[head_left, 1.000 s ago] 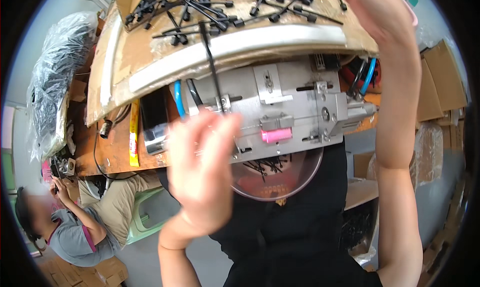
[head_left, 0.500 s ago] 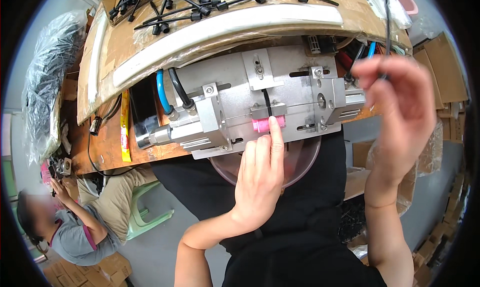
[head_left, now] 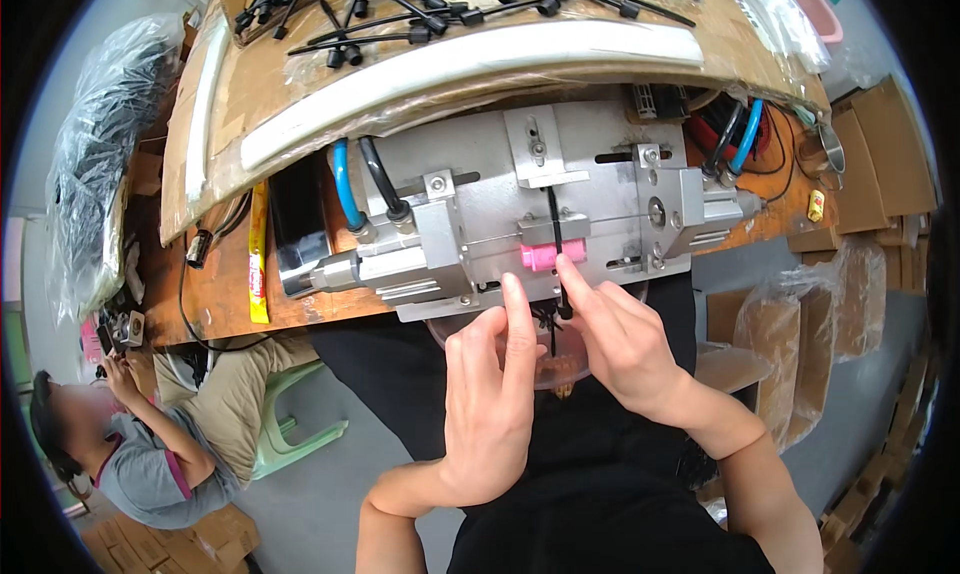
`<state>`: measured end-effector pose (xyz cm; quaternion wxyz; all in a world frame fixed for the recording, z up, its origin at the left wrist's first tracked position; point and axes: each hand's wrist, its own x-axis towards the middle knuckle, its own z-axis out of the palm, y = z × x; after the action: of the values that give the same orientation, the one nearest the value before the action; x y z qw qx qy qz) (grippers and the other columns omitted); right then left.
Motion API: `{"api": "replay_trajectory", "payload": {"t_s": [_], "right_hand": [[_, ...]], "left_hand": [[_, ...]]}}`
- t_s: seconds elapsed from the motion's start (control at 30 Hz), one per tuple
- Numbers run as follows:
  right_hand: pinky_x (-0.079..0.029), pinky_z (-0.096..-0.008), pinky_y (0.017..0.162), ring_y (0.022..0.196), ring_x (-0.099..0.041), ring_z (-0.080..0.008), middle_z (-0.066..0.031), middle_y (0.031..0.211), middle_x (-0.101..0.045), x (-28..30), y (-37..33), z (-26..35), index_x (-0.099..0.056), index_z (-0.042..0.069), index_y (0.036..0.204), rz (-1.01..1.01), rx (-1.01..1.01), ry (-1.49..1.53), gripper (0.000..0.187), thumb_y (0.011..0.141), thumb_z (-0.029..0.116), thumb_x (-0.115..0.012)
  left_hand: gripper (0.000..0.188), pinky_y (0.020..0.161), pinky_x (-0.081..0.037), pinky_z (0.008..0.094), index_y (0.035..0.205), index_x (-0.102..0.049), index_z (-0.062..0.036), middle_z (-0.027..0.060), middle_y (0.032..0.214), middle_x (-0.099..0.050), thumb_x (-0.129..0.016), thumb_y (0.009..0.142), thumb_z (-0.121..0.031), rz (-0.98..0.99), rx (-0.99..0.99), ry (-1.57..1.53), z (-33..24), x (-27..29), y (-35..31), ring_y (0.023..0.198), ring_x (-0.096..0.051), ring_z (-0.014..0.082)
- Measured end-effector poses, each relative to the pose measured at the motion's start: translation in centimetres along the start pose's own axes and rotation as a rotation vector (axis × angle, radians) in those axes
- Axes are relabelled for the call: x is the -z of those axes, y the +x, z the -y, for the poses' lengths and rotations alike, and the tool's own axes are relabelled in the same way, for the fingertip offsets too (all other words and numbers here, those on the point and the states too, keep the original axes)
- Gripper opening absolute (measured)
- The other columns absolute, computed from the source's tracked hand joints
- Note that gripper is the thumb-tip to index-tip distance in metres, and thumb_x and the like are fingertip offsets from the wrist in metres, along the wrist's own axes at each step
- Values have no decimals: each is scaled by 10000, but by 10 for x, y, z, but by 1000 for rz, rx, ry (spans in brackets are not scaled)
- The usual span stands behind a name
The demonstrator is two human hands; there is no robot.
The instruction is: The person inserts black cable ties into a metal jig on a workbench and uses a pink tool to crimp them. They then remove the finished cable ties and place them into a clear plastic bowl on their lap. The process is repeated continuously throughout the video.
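"Where's the rod (head_left: 553,202)?"

"On the plate (head_left: 615,204), running from the bracket (head_left: 538,152) at the far side, across the block (head_left: 575,225) and the pink piece (head_left: 538,258). Its capped near end juts out above the bowl (head_left: 562,370)."

"What's changed?"

"Half a second ago my left hand (head_left: 485,404) had its index finger on the rod, while my right hand (head_left: 630,349) was up at the right with another one. Now my right index fingertip is at the rod, just by the pink piece, and my left has backed off to the left."

"Meaning?"

"I'd say the right has taken over steadying it."

"Is the left holding anything?"

"Nothing I can see: index straight, other fingers loosely bent."

"And the right?"

"Index stretched out, the rest half curled. I can't tell whether my thumb pinches the rod underneath. That other rod isn't visible in it now."
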<state>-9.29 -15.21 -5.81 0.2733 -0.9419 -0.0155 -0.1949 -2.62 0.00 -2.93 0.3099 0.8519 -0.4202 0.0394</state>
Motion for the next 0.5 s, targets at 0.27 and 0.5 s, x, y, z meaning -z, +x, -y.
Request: {"api": "replay_trajectory", "payload": {"t_s": [0.27,0.5], "right_hand": [[-476,-345,625,692,-551,-239,-94,764,-547,57,63,18,-563,-24,1243,-52,115,-166,538,717,-30,-677],[-556,-372,680,803,-685,-312,-238,899,-679,83,260,8,-656,-68,974,244,63,-478,245,841,136,-632]], "left_hand": [[617,779,-455,356,1308,-554,-39,127,978,-534,-702,723,90,-200,-41,67,22,42,55,851,-521,265],[225,643,-424,327,997,-637,-22,99,759,-501,-707,828,-152,-162,-255,128,69,63,180,690,-500,221]]}}
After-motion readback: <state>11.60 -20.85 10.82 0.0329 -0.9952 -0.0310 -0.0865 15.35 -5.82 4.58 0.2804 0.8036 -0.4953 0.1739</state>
